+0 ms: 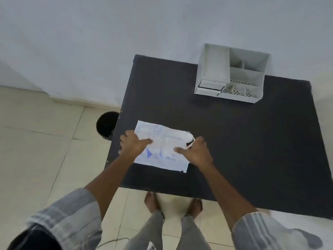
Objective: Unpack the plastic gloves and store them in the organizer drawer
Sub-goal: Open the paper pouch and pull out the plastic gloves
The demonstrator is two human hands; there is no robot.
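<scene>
A flat white packet of plastic gloves (163, 160) with blue print lies near the front left of the dark table (252, 141). My left hand (134, 144) presses on the packet's left edge, thumb across its top. My right hand (197, 151) grips the packet's right end, where the plastic is bunched up at its opening, thumb resting on the packet. The white organizer (231, 73) stands at the table's far edge, against the wall. Its small drawer (209, 90) sits at the lower left, pulled out slightly.
The organizer has several open compartments, some with perforated floors. A dark round object (106, 125) sits on the tiled floor just left of the table. A thin cable (111, 241) runs on the floor near my feet. The wall is right behind the table.
</scene>
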